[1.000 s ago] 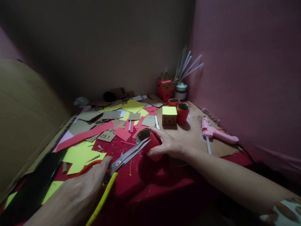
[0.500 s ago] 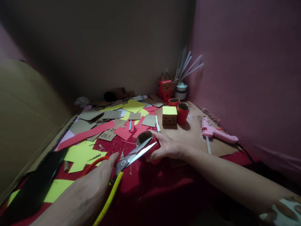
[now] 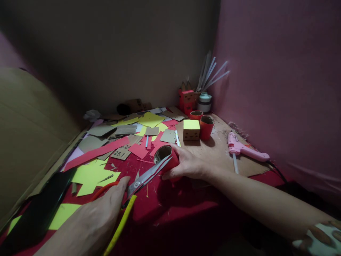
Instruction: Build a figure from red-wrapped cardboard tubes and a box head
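My left hand [image 3: 108, 209] is closed on a pair of scissors [image 3: 142, 180] with one orange and one yellow handle. The scissor blades are nearly together, and their tips lie at the rim of a red-covered cardboard tube [image 3: 174, 160]. Fingers of my right hand [image 3: 189, 163] wrap round the tube from the right, and its open brown mouth tilts toward me. Directly below both hands is a dark red cloth [image 3: 160, 217] with small paper trimmings on it.
Coloured paper and cardboard scraps [image 3: 106, 142] cover the left side. A cardboard cube [image 3: 191, 134] with a yellow top and two red tubes [image 3: 206, 128] stand behind. A pink glue gun [image 3: 247, 152] lies on the cardboard sheet [image 3: 221, 156] at right. A black strip [image 3: 39, 206] lies near left.
The scissor blades have closed from open to nearly together at the tube's rim. The tube in my right hand has turned and risen slightly.
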Motion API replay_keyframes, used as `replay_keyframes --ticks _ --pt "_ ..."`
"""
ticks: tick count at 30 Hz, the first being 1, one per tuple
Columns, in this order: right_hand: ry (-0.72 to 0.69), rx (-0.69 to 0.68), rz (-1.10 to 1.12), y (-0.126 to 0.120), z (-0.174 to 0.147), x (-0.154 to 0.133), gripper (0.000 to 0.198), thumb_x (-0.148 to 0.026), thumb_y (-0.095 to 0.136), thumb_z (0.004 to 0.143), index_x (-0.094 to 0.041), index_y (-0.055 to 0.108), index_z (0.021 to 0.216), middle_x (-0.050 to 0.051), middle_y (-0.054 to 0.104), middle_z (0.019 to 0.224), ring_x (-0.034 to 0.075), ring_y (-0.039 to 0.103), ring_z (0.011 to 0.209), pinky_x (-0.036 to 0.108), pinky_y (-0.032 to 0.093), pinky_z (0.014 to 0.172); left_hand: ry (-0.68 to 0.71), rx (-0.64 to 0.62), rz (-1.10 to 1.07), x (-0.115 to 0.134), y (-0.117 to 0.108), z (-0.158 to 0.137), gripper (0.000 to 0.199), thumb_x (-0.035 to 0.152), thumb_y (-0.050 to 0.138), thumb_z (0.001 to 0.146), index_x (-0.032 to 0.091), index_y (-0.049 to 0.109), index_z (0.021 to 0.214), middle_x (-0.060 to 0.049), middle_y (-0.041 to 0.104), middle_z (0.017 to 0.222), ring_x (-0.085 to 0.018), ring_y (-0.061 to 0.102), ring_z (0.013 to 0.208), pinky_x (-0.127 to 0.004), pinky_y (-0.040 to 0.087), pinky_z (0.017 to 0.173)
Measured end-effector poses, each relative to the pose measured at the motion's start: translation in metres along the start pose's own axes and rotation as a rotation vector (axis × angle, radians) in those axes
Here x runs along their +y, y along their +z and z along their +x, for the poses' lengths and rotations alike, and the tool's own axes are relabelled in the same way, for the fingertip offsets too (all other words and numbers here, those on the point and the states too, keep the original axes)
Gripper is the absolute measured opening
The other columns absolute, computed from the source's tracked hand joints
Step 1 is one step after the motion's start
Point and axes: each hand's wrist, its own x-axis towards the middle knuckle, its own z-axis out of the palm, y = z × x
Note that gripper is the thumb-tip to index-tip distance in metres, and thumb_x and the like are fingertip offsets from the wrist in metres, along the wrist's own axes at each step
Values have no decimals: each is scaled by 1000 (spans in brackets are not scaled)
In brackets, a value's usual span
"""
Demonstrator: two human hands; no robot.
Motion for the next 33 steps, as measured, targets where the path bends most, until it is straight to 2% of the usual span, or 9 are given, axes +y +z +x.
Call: replay_keyframes --ticks 3,6,10,14,18,20,25,30,33 --pt "-19 39 -50 0 0 -1 54 -14 79 54 -20 55 102 0 63 89 19 59 83 31 52 72 17 -7 -2 -2 1 -1 64 14 31 84 4 21 147 -24 66 118 -30 71 95 -35 59 69" --pt "-30 41 -58 1 0 0 51 -14 79 54 -19 56 99 -1 62 88 18 58 83 32 51 74 -56 -41 -31 5 -6 3 66 16 32 83 5 18 147 -25 63 122 -31 70 99 -38 59 72" --pt "-67 13 -15 2 2 4 49 -10 78 54 -19 56 96 0 61 89 16 57 80 30 51 73 -134 -53 -99 15 -13 7 64 12 29 83 4 25 146 -24 62 125 -30 69 100 -40 58 77" --pt "-97 -13 8 3 2 6 50 -12 79 56 -19 54 98 -1 60 88 15 56 79 30 50 75 -102 -79 -128 6 -4 3 65 11 30 83 6 28 148 -22 63 125 -31 69 101 -39 59 75" --pt "-98 26 -45 3 1 4 52 -13 78 56 -19 53 101 0 60 91 16 56 83 31 50 77 -79 -84 -146 -5 5 -1 59 14 32 86 9 35 145 -19 67 121 -29 71 96 -35 59 74" --pt "-83 45 -71 4 -1 2 53 -14 78 56 -20 53 102 0 60 92 16 57 81 30 50 73 -87 -76 -157 -7 6 -1 58 12 33 85 8 40 142 -19 67 121 -28 71 94 -36 59 75" --pt "55 30 6 3 -5 -4 49 -18 71 63 -20 50 107 -2 58 76 12 54 58 26 46 52 -88 -97 -157 -9 3 -2 58 10 34 83 5 45 140 -21 69 116 -31 72 91 -38 60 69" --pt "75 42 13 4 -6 -7 49 -19 73 63 -19 52 107 -2 59 77 11 54 57 26 46 52 -72 -85 -94 -9 2 -6 57 11 28 87 2 37 142 -24 68 116 -31 71 95 -40 60 71" --pt "47 19 4 6 -7 -4 51 -19 73 65 -21 49 111 -4 57 75 11 53 56 25 45 51 -76 -54 -112 -2 -1 -2 58 18 32 87 4 32 143 -24 65 121 -31 70 98 -39 60 73"
